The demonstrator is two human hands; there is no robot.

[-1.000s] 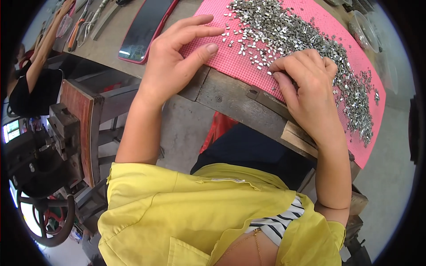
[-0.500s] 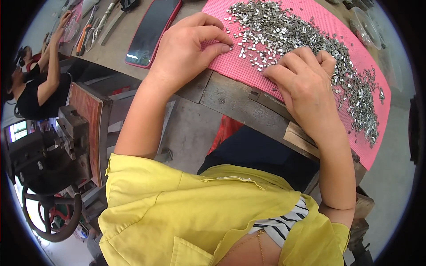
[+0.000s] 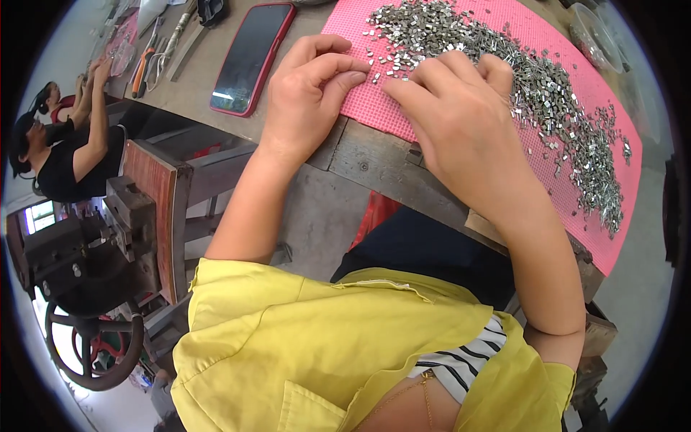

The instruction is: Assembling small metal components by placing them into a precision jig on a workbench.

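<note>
A broad heap of small silvery metal pieces lies on a pink textured mat, with loose ones scattered along its left edge. At the mat's left side my left hand is closed, thumb and index finger pinched together beside a few loose pieces. Whatever is in that pinch is too small to make out. My right hand hovers over the near part of the mat, its fingers bent and thumb and index tips together, close to the left fingertips. Its palm side is hidden, so any piece between those tips cannot be seen.
Left of the mat lies a phone with a red case. Pliers with orange handles lie beyond it. A clear plastic tub stands at the far right. A machine with a handwheel is at lower left; two people sit at far left.
My right hand has moved left, away from the heap and toward my left fingertips. The left hand stays near the same spot on the mat. The whole view has shifted slightly.
</note>
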